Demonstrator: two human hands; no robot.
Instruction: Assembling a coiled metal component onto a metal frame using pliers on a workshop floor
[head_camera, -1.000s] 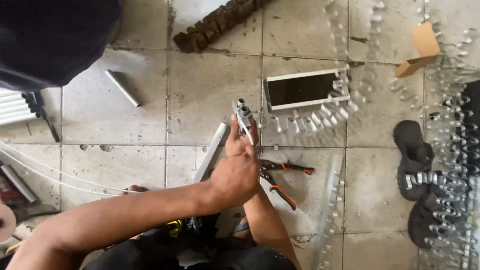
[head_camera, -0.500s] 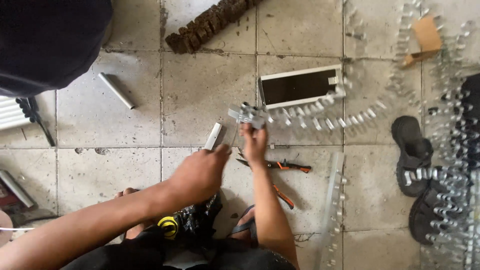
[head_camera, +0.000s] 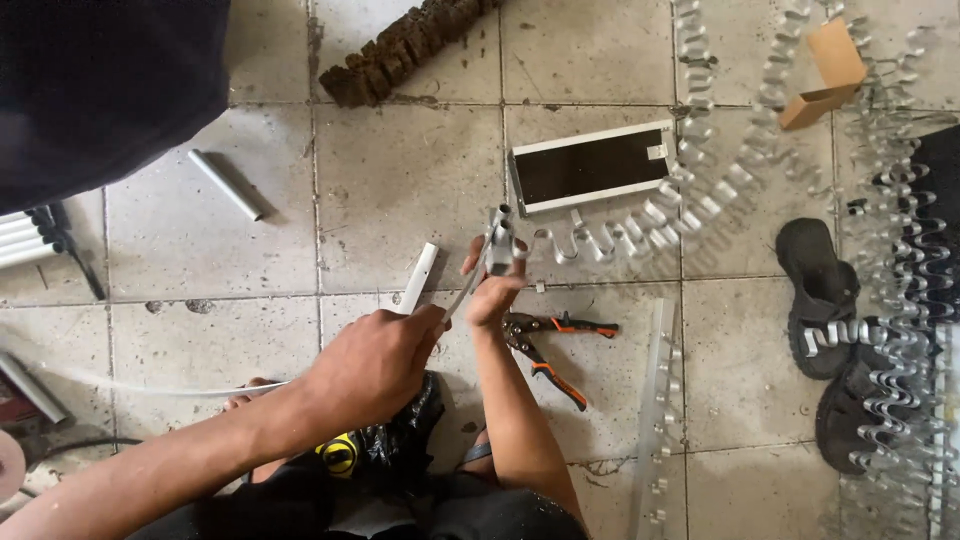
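Observation:
My right hand (head_camera: 492, 288) grips the near end of a wavy clear strip (head_camera: 640, 225) that curves away over the tiled floor. Its fingers pinch a small silvery piece (head_camera: 498, 238) at the strip's end. My left hand (head_camera: 372, 362) is closed around a thin pale rod or tube (head_camera: 462, 285) that runs up to that silvery piece. A thin white line (head_camera: 130, 388) trails off to the left from under my left arm. Orange-handled snips (head_camera: 548, 345) lie on the tile just right of my right wrist.
A flat white-framed dark panel (head_camera: 590, 165) lies beyond my hands. Short white tubes (head_camera: 226, 184) (head_camera: 418, 276) lie to the left. More wavy strips (head_camera: 905, 330) pile at the right by dark sandals (head_camera: 822, 296). A cardboard piece (head_camera: 825, 75) and a rough brown block (head_camera: 405, 45) lie farther off.
My left hand has drawn back from the strip's end toward my body, along the thin rod. My right hand now shows, holding the strip end, and the view has shifted slightly.

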